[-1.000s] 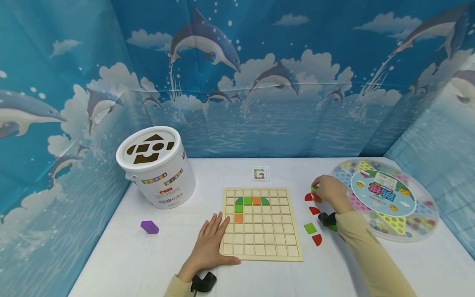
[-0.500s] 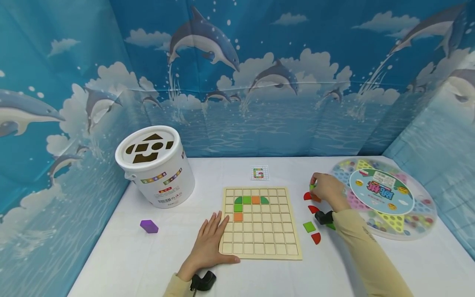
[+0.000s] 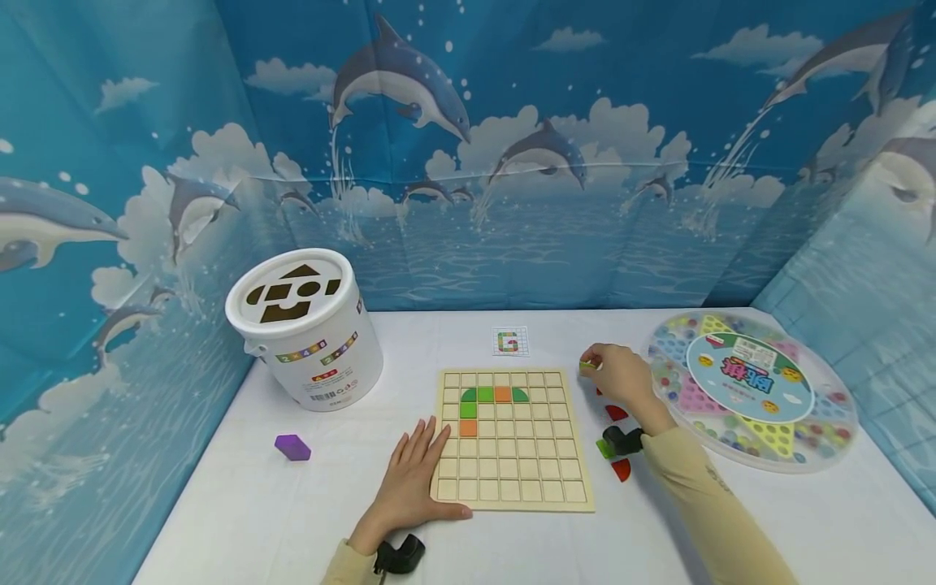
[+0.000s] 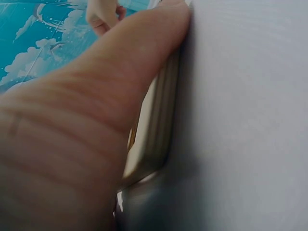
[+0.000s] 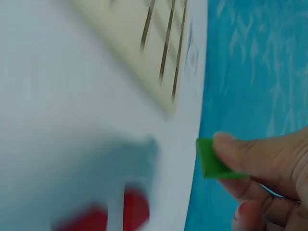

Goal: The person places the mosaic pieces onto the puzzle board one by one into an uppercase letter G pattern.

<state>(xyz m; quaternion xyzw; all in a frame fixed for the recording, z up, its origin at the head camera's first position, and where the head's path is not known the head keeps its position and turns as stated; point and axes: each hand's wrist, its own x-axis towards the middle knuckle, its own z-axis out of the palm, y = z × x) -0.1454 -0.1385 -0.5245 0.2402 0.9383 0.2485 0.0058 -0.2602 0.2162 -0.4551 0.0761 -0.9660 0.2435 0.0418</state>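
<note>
A wooden grid board (image 3: 514,467) lies on the white table, with green and orange tiles (image 3: 486,396) set in its upper left cells. My left hand (image 3: 413,475) rests flat and open on the board's left edge; in the left wrist view the thumb (image 4: 120,72) presses against the board's side (image 4: 156,130). My right hand (image 3: 617,374) hovers just right of the board's top corner, pinching a small green tile (image 3: 587,367) (image 5: 211,159) between its fingertips. Red and green loose tiles (image 3: 617,413) lie under and behind that wrist.
A white shape-sorter bucket (image 3: 303,329) stands at the back left, a purple block (image 3: 293,447) in front of it. A small pattern card (image 3: 510,342) lies beyond the board. A round marble game tray (image 3: 753,390) fills the right side. Blue dolphin backdrop walls surround the table.
My right hand has lifted the green tile from the loose pile and moved left toward the board. The left hand has stayed put.
</note>
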